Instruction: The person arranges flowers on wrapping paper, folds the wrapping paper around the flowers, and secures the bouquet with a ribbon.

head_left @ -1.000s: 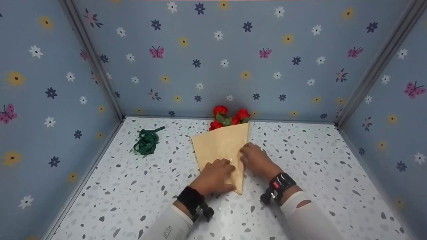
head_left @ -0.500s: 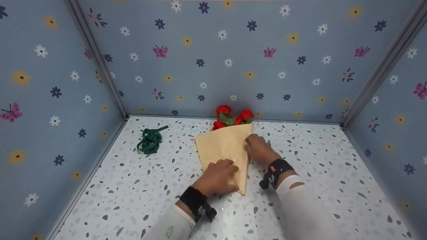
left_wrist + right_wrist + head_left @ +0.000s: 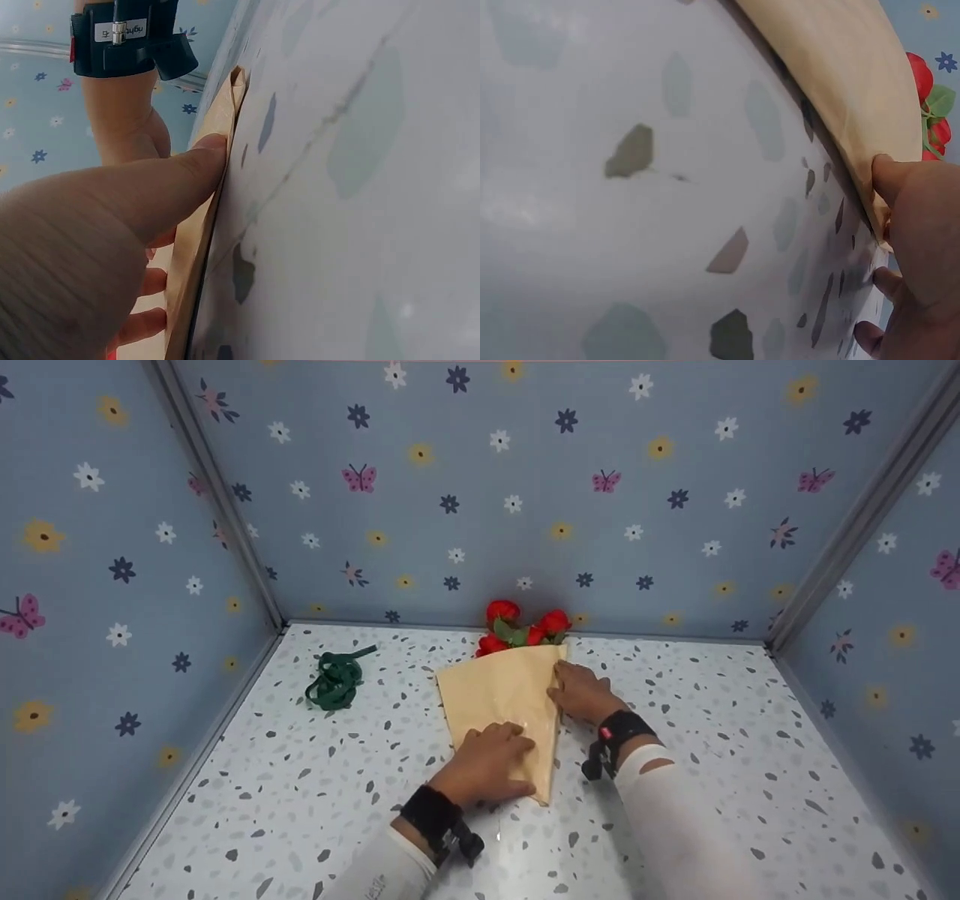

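Red roses (image 3: 502,611) with green leaves stick out of the wide far end of a tan wrapping paper cone (image 3: 480,690), which lies on the table. My left hand (image 3: 487,765) rests across the cone's lower part with fingers spread, pressing it down. Its thumb (image 3: 202,161) lies along the edge near the narrow tip in the left wrist view. At the upper right edge, my right hand (image 3: 589,694) pinches the folded paper between thumb and forefinger. In the right wrist view the thumb (image 3: 885,176) sits on top of the paper, with other fingertips beside its edge.
A loose bundle of dark green ribbon (image 3: 335,679) lies at the left on the speckled white table (image 3: 300,795). Blue flower-patterned walls (image 3: 450,525) enclose the back and both sides, and the roses reach close to the back wall.
My right hand has slid up along the right edge of the paper, away from the narrow tip. The left hand keeps its place on the cone. The head view has shifted slightly.
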### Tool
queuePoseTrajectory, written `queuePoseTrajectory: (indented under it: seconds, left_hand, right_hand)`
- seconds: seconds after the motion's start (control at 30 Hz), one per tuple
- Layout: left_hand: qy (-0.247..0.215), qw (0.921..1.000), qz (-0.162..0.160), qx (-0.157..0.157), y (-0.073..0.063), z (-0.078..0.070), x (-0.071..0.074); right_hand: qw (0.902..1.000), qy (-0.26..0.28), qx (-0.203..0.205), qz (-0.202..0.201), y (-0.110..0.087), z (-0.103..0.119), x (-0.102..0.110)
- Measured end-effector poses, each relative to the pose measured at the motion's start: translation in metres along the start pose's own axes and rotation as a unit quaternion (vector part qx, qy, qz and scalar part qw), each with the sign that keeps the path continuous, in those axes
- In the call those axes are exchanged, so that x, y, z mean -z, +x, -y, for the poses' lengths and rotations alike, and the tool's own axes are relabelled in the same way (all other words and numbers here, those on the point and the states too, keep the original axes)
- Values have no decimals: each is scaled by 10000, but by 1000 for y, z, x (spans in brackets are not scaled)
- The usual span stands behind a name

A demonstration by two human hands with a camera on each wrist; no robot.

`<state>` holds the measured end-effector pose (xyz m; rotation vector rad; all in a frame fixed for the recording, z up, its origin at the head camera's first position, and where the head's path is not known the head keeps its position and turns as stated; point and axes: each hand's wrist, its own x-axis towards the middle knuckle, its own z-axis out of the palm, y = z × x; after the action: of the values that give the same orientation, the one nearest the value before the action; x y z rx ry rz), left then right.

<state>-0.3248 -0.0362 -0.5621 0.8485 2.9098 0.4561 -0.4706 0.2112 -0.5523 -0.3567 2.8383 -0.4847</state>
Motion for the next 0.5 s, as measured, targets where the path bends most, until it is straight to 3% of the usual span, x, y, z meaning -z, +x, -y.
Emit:
queuePoseTrajectory:
  seconds: [0.23, 0.5]
  left_hand:
    - [-109, 9999, -8, 16, 0, -1, -1]
    - [-27, 10000, 64, 35, -1, 2, 0]
  right_hand:
    - [9989, -406, 191, 123, -18, -3, -11]
    - [9953, -695, 643, 177, -64, 6, -24]
